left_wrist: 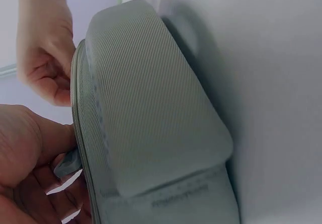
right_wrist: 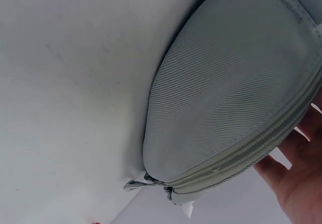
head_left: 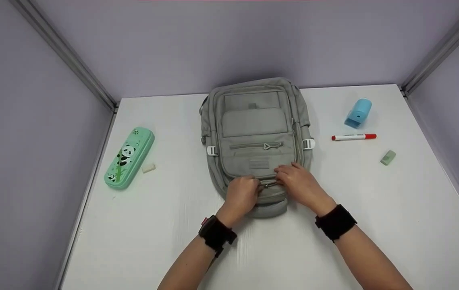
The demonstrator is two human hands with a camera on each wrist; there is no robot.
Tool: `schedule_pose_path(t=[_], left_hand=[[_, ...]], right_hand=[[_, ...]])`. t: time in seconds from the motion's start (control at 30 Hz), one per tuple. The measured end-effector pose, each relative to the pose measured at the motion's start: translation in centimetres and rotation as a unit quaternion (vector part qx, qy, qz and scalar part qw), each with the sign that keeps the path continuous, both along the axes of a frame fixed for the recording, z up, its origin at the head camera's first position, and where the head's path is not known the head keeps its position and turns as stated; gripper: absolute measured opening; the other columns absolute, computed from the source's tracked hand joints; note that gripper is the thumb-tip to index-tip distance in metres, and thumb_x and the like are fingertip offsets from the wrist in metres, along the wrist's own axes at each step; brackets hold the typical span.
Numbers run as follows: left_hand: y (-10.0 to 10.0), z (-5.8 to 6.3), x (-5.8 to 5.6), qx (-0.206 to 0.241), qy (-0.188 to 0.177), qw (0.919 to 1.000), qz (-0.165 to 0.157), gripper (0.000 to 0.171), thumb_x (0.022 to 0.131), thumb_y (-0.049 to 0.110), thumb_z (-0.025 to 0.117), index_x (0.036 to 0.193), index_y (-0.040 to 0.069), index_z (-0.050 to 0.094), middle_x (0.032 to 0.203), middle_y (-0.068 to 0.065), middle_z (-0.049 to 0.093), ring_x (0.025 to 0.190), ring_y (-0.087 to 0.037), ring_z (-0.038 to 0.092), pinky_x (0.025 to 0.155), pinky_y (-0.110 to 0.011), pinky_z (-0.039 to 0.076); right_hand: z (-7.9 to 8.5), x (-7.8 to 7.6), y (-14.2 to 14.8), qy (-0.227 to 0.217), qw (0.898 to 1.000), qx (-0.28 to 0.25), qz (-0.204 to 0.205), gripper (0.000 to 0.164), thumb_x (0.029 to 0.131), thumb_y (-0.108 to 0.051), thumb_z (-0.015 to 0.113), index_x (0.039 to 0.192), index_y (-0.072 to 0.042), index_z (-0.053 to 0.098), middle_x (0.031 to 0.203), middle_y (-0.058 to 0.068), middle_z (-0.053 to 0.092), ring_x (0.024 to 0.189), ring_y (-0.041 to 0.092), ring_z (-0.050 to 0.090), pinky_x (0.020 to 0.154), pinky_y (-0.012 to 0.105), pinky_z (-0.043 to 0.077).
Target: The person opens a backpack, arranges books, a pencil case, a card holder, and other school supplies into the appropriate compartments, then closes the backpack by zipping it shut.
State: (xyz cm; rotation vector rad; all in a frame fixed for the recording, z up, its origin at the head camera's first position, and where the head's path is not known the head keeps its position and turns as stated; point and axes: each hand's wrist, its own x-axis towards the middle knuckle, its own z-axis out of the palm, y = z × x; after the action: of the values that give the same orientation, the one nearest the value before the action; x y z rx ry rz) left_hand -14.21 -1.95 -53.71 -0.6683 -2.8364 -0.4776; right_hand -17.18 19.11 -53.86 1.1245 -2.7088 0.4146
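Note:
A grey backpack (head_left: pixel 255 121) lies front up on the white table, its padded handle (left_wrist: pixel 151 93) toward me. At its near end my left hand (head_left: pixel 243 193) has thumb and fingers curled around a small grey zipper pull (left_wrist: pixel 69 163). Just to the right, my right hand (head_left: pixel 300 185) grips the fabric beside the zipper (right_wrist: pixel 251 146), its fingers bent at the edge. Both hands are close together, with the zipper line between them. A second zipper with a triangular metal pull (head_left: pixel 267 146) crosses the front pocket.
Left of the backpack are a green panda pencil case (head_left: pixel 129 157) and a small whitish eraser (head_left: pixel 148 168). On the right lie a blue pencil sharpener (head_left: pixel 359 112), a red-capped marker (head_left: pixel 354 137) and a green eraser (head_left: pixel 388 157). Grey partition walls (head_left: pixel 253 40) border the table.

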Motion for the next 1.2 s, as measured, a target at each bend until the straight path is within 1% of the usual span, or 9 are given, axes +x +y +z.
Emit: schedule_pose_path(t=[0.1,0.23,0.37,0.53,0.7,0.87,1.0,1.07,1.2], left_hand=[[-0.9,0.2,0.1,0.014,-0.021,0.9996,0.011,0.014,0.089,0.023,0.075,0.08,0.012,0.075,0.074,0.0,0.065,0.067,-0.023,0.066,0.06,-0.037,0.053],[-2.3,0.5,0.2,0.035,-0.04,0.9985,0.012,0.009,0.089,0.019,0.074,0.084,0.011,0.077,0.08,-0.001,0.069,0.072,-0.022,0.068,0.065,-0.036,0.055],[-3.8,0.7,0.2,0.055,-0.055,0.9969,0.015,0.007,0.089,0.016,0.074,0.087,0.011,0.078,0.084,-0.001,0.071,0.075,-0.02,0.068,0.066,-0.035,0.055],[-5.4,0.7,0.1,0.07,-0.081,0.994,0.023,0.007,0.089,0.016,0.073,0.088,0.011,0.078,0.086,0.0,0.071,0.076,-0.019,0.068,0.067,-0.036,0.055],[-6.5,0.4,0.1,0.081,-0.087,0.9924,0.029,0.007,0.089,0.014,0.074,0.09,0.009,0.078,0.085,-0.002,0.069,0.076,-0.021,0.067,0.068,-0.036,0.054],[-7.5,0.2,0.1,0.098,-0.073,0.992,0.034,0.007,0.089,0.012,0.073,0.088,0.005,0.075,0.084,-0.004,0.062,0.078,-0.021,0.062,0.069,-0.034,0.053],[-8.4,0.1,0.1,0.103,-0.052,0.9921,0.048,0.006,0.09,0.009,0.072,0.088,0.003,0.073,0.084,-0.005,0.058,0.079,-0.02,0.059,0.069,-0.033,0.051],[-8.7,0.0,0.1,0.11,-0.061,0.9908,0.05,0.006,0.091,0.007,0.071,0.089,0.001,0.071,0.083,-0.004,0.057,0.078,-0.019,0.059,0.069,-0.033,0.051],[-8.8,-0.4,0.3,0.117,-0.1,0.9872,0.042,0.006,0.094,0.006,0.066,0.092,0.001,0.068,0.087,-0.004,0.056,0.078,-0.019,0.061,0.069,-0.032,0.052]], right_hand=[[-0.1,0.0,0.0,-0.013,1.0,-0.006,-0.004,0.014,0.091,-0.001,0.068,0.104,-0.002,0.067,0.114,0.014,0.067,0.111,0.031,0.062,0.099,0.056,0.041],[-0.1,-0.1,0.0,-0.02,1.0,-0.018,-0.004,0.023,0.091,0.001,0.065,0.114,0.002,0.064,0.112,0.016,0.067,0.109,0.033,0.062,0.1,0.056,0.04],[0.1,-0.1,0.3,-0.022,1.0,-0.023,0.002,0.026,0.092,0.004,0.063,0.118,0.003,0.061,0.112,0.018,0.066,0.108,0.035,0.062,0.101,0.056,0.04],[0.5,-0.1,0.5,-0.021,0.999,-0.026,0.005,0.025,0.092,0.005,0.062,0.118,0.003,0.061,0.112,0.018,0.066,0.107,0.036,0.062,0.101,0.056,0.04],[0.6,-0.2,0.5,-0.02,1.0,-0.018,0.003,0.025,0.093,0.005,0.06,0.118,0.003,0.061,0.112,0.017,0.066,0.107,0.036,0.062,0.101,0.056,0.04],[0.8,-0.3,0.4,-0.022,0.999,-0.023,0.006,0.027,0.091,0.009,0.06,0.118,0.003,0.061,0.109,0.016,0.066,0.107,0.035,0.063,0.101,0.055,0.04],[0.8,-0.3,0.4,-0.029,0.999,-0.03,0.006,0.028,0.09,0.01,0.061,0.117,0.003,0.062,0.108,0.015,0.067,0.108,0.034,0.063,0.103,0.053,0.039],[0.8,-0.3,0.4,-0.032,0.999,-0.029,0.002,0.029,0.09,0.011,0.061,0.117,0.002,0.063,0.109,0.016,0.067,0.108,0.034,0.063,0.104,0.051,0.038],[0.9,-0.3,0.1,-0.033,0.999,-0.026,-0.003,0.024,0.089,0.012,0.061,0.111,0.001,0.063,0.103,0.014,0.067,0.102,0.032,0.064,0.105,0.049,0.038]])
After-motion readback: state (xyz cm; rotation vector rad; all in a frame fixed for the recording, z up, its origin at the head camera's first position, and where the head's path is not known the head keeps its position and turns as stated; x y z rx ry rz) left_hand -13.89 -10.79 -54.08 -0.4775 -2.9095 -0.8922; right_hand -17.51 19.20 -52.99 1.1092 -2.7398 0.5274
